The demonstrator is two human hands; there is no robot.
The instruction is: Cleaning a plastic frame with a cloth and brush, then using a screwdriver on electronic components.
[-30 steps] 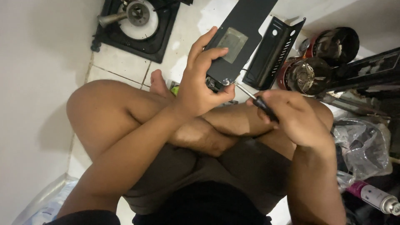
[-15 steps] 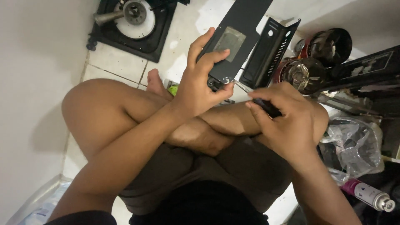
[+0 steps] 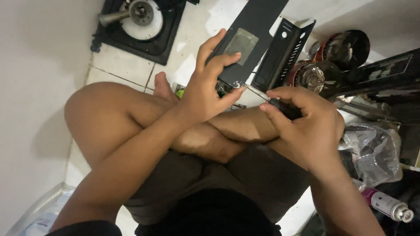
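- The person sits cross-legged on the white tiled floor (image 3: 192, 26), bare knees folded under both forearms.
- The right hand (image 3: 306, 126) sits nearest, its fingers curled tight around the dark handle of a screwdriver (image 3: 280, 105); the thin metal shaft points up and left toward the lower corner of the panel.
- The left hand (image 3: 205, 87) grips the near end of a long black metal panel (image 3: 253, 30), thumb pressed at its lower edge beside the screwdriver tip, the other fingers spread over its face next to a grey rectangular patch.
- The panel slants up and away from the crossed legs, raised off the floor.
- Just right of it stands a black perforated bracket (image 3: 280, 57).
- Farther right lie round metal motor parts (image 3: 315, 76) and a crumpled clear plastic bag (image 3: 376, 153); a spray can (image 3: 387, 205) lies at the lower right.
- At the far top left lies a black square housing (image 3: 135, 26) with a round white part inside.
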